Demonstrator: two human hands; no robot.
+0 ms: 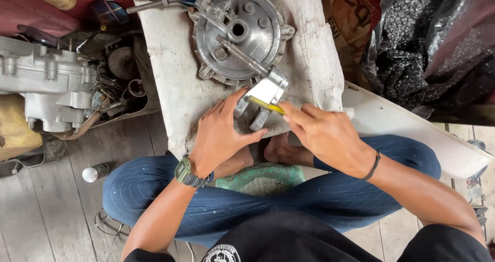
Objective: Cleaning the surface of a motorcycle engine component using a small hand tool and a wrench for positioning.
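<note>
A round grey metal hub plate with a lever arm lies on a dirty white block in front of my crossed legs. A small silver bracket sits at the plate's near edge. My left hand, with a watch on its wrist, grips the bracket from the left. My right hand pinches a thin yellow tool whose tip rests on the bracket.
A grey engine casing and loose gears and springs lie to the left on the wooden floor. A small silver-capped can stands by my left knee. Black plastic sheeting and a white panel are on the right.
</note>
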